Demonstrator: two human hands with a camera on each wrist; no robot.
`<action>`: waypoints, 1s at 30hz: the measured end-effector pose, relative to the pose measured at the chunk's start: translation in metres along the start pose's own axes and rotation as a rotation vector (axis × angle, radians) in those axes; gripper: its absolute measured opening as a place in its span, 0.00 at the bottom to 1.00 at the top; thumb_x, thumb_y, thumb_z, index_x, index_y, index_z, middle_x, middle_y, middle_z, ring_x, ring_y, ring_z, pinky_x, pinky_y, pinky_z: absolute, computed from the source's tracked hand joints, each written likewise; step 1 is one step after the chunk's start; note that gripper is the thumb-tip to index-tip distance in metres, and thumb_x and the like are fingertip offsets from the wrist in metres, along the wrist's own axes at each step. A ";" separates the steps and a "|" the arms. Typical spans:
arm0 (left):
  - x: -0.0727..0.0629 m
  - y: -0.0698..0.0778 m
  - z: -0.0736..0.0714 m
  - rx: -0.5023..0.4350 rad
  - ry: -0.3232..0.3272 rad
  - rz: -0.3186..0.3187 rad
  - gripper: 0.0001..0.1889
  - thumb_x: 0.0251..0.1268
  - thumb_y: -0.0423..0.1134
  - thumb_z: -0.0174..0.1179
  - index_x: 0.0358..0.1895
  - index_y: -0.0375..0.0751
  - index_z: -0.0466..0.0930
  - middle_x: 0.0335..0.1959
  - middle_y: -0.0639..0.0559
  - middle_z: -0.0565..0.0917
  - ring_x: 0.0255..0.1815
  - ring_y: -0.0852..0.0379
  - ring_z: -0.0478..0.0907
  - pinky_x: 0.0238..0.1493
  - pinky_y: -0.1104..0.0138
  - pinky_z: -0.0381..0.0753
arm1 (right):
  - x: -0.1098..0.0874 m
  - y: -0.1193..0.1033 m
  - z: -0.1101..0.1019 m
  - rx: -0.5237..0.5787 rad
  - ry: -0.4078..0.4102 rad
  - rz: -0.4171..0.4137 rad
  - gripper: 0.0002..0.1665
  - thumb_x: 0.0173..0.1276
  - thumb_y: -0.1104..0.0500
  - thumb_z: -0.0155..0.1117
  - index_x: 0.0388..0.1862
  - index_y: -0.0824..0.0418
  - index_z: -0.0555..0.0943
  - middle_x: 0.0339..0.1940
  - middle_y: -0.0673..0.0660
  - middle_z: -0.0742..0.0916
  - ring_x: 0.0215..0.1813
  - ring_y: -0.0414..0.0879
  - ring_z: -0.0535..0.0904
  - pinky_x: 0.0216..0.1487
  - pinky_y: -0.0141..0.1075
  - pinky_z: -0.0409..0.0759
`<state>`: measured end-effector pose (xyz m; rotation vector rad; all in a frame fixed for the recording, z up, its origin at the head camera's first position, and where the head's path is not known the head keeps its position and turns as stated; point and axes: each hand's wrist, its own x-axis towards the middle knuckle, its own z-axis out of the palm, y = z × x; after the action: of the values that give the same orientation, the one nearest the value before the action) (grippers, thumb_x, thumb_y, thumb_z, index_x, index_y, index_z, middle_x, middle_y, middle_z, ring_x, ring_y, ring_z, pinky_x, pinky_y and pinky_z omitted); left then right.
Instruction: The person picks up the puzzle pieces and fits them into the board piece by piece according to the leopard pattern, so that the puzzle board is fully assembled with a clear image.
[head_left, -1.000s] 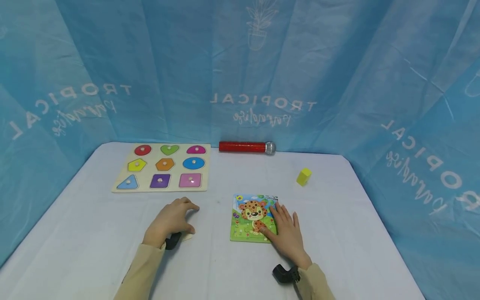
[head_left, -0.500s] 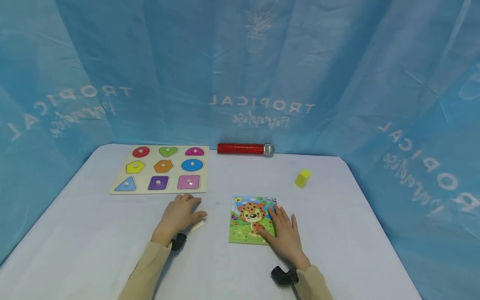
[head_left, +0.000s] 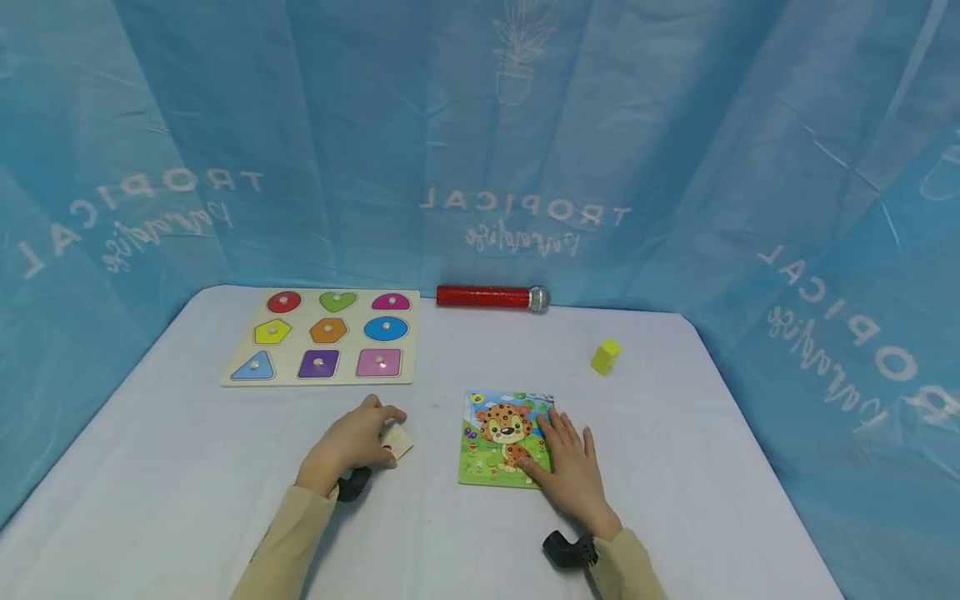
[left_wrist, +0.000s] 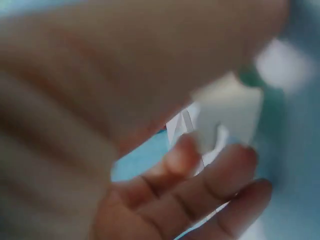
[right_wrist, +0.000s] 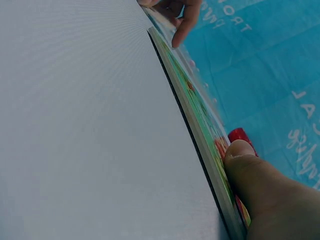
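Observation:
My left hand (head_left: 352,446) grips a small pale puzzle piece (head_left: 397,442) between thumb and fingers, left of the leopard picture puzzle. Blurred in the left wrist view, the puzzle piece (left_wrist: 232,110) turns a plain cream face with a rounded notch toward the camera. My right hand (head_left: 573,479) rests on the right edge of the square leopard puzzle (head_left: 487,457), fingers straight. From the right wrist, the thumb (right_wrist: 245,162) lies along the edge of that puzzle (right_wrist: 200,127), which sits flat on the table.
At the back left lies a cream shape board (head_left: 352,304) with several colourful knobbed shapes. A red toy microphone (head_left: 483,296) lies at the back edge, and a yellow block (head_left: 606,357) stands to the right. Blue curtains (head_left: 360,167) enclose the white table (head_left: 675,467).
My left hand has shifted slightly rightward, and the puzzle piece in it has turned so more of its pale face shows. The right hand stays in place on the leopard puzzle.

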<state>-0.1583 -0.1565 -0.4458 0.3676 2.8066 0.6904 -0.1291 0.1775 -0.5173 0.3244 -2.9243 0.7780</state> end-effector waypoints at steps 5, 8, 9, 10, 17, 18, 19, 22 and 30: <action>0.004 0.003 0.000 -0.066 0.074 0.104 0.07 0.52 0.30 0.69 0.34 0.42 0.83 0.32 0.53 0.77 0.32 0.58 0.72 0.38 0.64 0.75 | -0.001 0.000 0.000 -0.003 0.007 -0.005 0.47 0.64 0.36 0.61 0.74 0.60 0.63 0.78 0.62 0.62 0.78 0.61 0.53 0.75 0.62 0.38; 0.005 0.011 0.003 -0.111 0.109 0.175 0.07 0.57 0.28 0.65 0.28 0.46 0.82 0.34 0.54 0.81 0.39 0.56 0.77 0.46 0.60 0.79 | -0.001 0.000 -0.001 -0.009 0.002 -0.007 0.47 0.64 0.37 0.61 0.74 0.60 0.63 0.78 0.61 0.62 0.79 0.61 0.53 0.76 0.62 0.38; 0.006 0.014 0.006 -0.119 0.116 0.193 0.09 0.58 0.28 0.64 0.27 0.48 0.82 0.38 0.53 0.82 0.43 0.54 0.78 0.50 0.57 0.79 | 0.000 0.000 -0.002 -0.013 0.000 -0.007 0.47 0.64 0.37 0.61 0.74 0.60 0.63 0.78 0.61 0.61 0.79 0.60 0.53 0.76 0.62 0.39; 0.006 0.017 0.009 -0.121 0.120 0.212 0.10 0.58 0.27 0.64 0.26 0.49 0.82 0.42 0.52 0.82 0.47 0.52 0.78 0.53 0.54 0.79 | 0.000 0.000 -0.002 -0.016 -0.003 -0.006 0.47 0.64 0.37 0.61 0.75 0.60 0.62 0.78 0.61 0.61 0.79 0.60 0.53 0.76 0.62 0.39; 0.010 0.035 0.032 -0.140 0.018 0.330 0.16 0.57 0.24 0.58 0.27 0.53 0.84 0.36 0.60 0.81 0.41 0.58 0.77 0.46 0.64 0.77 | 0.000 -0.002 -0.002 -0.010 -0.017 -0.004 0.47 0.64 0.37 0.60 0.75 0.60 0.62 0.78 0.61 0.61 0.79 0.60 0.52 0.76 0.62 0.38; 0.011 0.036 0.034 -0.148 -0.011 0.350 0.15 0.56 0.23 0.57 0.29 0.52 0.85 0.34 0.61 0.81 0.39 0.59 0.77 0.43 0.66 0.76 | 0.000 -0.002 -0.001 -0.008 -0.017 -0.006 0.47 0.64 0.37 0.61 0.75 0.60 0.62 0.78 0.61 0.61 0.79 0.60 0.52 0.76 0.62 0.38; 0.011 0.038 0.036 -0.160 -0.038 0.363 0.14 0.55 0.24 0.57 0.31 0.50 0.85 0.34 0.61 0.81 0.38 0.60 0.76 0.42 0.67 0.76 | 0.000 -0.003 -0.001 -0.012 -0.017 -0.009 0.47 0.64 0.37 0.60 0.75 0.59 0.62 0.78 0.61 0.61 0.79 0.60 0.52 0.76 0.62 0.39; 0.011 0.042 0.040 -0.173 -0.094 0.390 0.12 0.53 0.26 0.58 0.35 0.49 0.83 0.36 0.61 0.80 0.36 0.61 0.73 0.41 0.68 0.73 | 0.000 -0.003 0.000 -0.014 -0.026 -0.011 0.47 0.65 0.36 0.60 0.76 0.58 0.61 0.79 0.61 0.61 0.79 0.60 0.52 0.76 0.62 0.37; 0.013 0.054 0.052 -0.136 -0.037 0.400 0.14 0.62 0.29 0.57 0.49 0.46 0.80 0.43 0.54 0.78 0.36 0.61 0.71 0.38 0.67 0.74 | -0.001 -0.007 -0.001 -0.032 -0.046 -0.008 0.47 0.65 0.36 0.59 0.76 0.57 0.60 0.79 0.60 0.60 0.80 0.60 0.49 0.75 0.64 0.36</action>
<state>-0.1463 -0.0843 -0.4670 0.9184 2.6536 0.9362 -0.1266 0.1727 -0.5130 0.3551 -2.9729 0.7315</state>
